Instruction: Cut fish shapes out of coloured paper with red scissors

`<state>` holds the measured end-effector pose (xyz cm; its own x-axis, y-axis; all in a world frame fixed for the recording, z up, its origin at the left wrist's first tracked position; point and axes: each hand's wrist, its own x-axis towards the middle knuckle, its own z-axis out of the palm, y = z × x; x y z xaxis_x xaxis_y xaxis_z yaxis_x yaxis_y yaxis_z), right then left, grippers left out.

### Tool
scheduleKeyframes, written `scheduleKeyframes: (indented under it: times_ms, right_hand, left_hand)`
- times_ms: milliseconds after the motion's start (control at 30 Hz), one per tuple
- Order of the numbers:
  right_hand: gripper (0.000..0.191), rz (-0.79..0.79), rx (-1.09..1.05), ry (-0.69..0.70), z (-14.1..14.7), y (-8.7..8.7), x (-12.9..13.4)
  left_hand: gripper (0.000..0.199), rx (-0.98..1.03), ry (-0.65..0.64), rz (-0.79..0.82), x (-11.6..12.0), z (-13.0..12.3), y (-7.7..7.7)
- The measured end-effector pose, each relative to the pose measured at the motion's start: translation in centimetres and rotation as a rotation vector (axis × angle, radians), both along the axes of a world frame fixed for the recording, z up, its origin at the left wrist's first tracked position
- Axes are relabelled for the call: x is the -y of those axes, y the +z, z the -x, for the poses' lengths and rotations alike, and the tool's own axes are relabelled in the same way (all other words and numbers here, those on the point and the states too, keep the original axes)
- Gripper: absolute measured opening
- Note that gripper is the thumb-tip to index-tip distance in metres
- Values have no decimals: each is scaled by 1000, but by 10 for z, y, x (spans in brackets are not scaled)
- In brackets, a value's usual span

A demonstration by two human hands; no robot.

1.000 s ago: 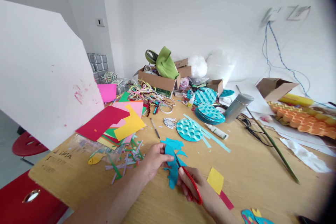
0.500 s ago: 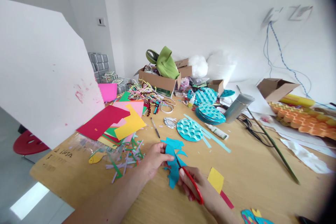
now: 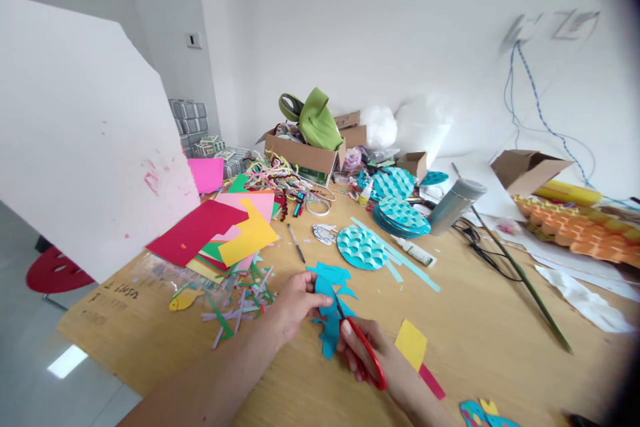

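My left hand (image 3: pixel 299 301) pinches a piece of blue paper (image 3: pixel 324 288) between thumb and fingers, a little above the table. In my right hand (image 3: pixel 367 340) are red-handled scissors (image 3: pixel 374 363), their dark blades pointing up and left against the paper. Part of the blades is hidden by the blue piece. Blue paper scraps (image 3: pixel 334 272) lie just beyond and beneath my hands. To the right of my right wrist rest a yellow paper piece (image 3: pixel 411 343) and a dark red strip (image 3: pixel 431 380).
A round woven blue disc (image 3: pixel 361 248) lies ahead, beside a glue bottle (image 3: pixel 416 252) and a marker (image 3: pixel 296 243). Coloured paper sheets (image 3: pixel 197 233) and cut strips are on the left. A grey tumbler (image 3: pixel 456 205) and a long green stick (image 3: pixel 525 280) are at right.
The scissor handles have shifted very slightly left. My left hand and the blue paper stay nearly in place.
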<state>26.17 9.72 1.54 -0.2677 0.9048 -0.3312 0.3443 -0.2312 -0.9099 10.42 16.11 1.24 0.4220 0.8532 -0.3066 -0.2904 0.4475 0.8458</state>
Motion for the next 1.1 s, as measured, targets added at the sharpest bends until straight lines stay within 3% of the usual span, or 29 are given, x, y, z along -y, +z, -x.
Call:
scheduleKeyframes:
  times_ms: [1100]
  right_hand:
    - [62, 20, 10, -6, 0, 0, 1]
  left_hand:
    - [37, -14, -3, 1, 0, 0, 2]
